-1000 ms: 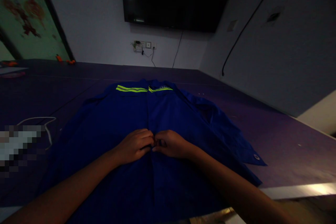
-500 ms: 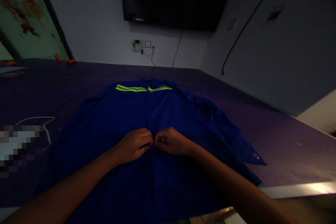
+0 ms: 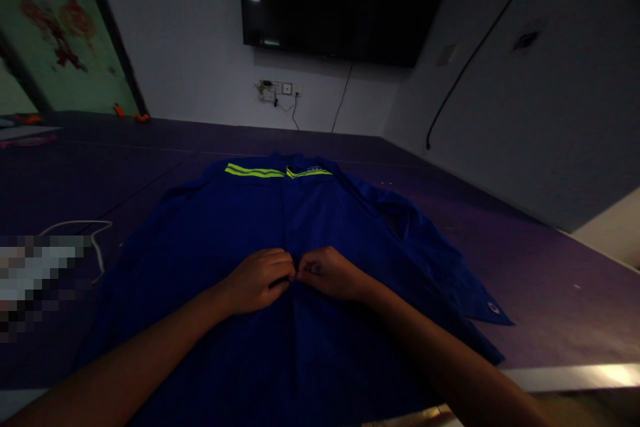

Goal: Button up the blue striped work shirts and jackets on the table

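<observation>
A blue work jacket (image 3: 225,227) with yellow-green reflective stripes (image 3: 255,172) lies flat on a dark purple table (image 3: 525,267). My left hand (image 3: 257,279) and my right hand (image 3: 327,273) meet at the jacket's middle front seam, fingertips almost touching. Both hands are curled in a pinch on the fabric edges of the front opening. What sits between the fingertips is too small and dark to make out. A sleeve (image 3: 450,280) spreads out to the right.
A white cable (image 3: 83,227) lies on the table at the left, beside a blurred patch. A dark screen (image 3: 345,0) hangs on the far wall above a socket (image 3: 280,88) with cords. The table's near edge (image 3: 575,377) runs along the lower right.
My hands have stayed at the jacket's front seam, with only small finger movements. The view has shifted slightly.
</observation>
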A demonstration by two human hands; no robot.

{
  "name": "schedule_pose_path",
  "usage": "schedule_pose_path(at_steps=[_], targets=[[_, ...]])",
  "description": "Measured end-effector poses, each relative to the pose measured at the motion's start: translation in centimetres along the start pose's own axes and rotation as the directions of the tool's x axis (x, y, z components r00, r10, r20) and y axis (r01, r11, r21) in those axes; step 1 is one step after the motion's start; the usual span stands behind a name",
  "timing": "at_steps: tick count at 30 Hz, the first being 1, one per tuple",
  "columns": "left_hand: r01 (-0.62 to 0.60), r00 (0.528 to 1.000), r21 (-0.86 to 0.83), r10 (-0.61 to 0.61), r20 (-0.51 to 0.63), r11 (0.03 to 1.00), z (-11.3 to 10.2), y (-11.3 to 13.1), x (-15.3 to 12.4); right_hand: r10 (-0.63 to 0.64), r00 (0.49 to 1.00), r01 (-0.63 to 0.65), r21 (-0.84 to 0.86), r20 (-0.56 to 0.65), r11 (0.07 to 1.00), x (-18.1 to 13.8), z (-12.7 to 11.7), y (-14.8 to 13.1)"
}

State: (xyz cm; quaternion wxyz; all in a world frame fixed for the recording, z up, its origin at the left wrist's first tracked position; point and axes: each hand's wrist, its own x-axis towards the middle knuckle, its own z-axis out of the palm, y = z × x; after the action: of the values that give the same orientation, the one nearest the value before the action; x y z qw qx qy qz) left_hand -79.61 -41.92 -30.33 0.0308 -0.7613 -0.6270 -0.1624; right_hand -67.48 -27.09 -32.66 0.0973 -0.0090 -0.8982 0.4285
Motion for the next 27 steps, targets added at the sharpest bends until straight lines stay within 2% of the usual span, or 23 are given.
schedule_pose_path(at_steps=[9,18,21,27], targets=[[-0.008,0.999,-0.027,0.007,-0.042,1.0,0.19,-0.04,-0.08,-0.02,0.999,0.02,0.025,-0.026,0.999,0.08,0.2,-0.06],[-0.001,0.998,-0.062,-0.003,-0.068,0.998,0.51,-0.21,-0.13,0.069,0.997,-0.066,0.105,-0.03,0.992,0.13,0.27,0.0],[-0.004,0.997,-0.073,-0.001,-0.072,0.997,0.55,-0.24,-0.14,0.117,0.993,-0.114,0.152,-0.015,0.982,0.24,0.34,0.18],[-0.023,0.997,-0.083,0.017,-0.07,0.996,0.57,-0.3,-0.1,0.288,0.956,-0.292,0.285,0.058,0.913,0.39,0.4,0.05]])
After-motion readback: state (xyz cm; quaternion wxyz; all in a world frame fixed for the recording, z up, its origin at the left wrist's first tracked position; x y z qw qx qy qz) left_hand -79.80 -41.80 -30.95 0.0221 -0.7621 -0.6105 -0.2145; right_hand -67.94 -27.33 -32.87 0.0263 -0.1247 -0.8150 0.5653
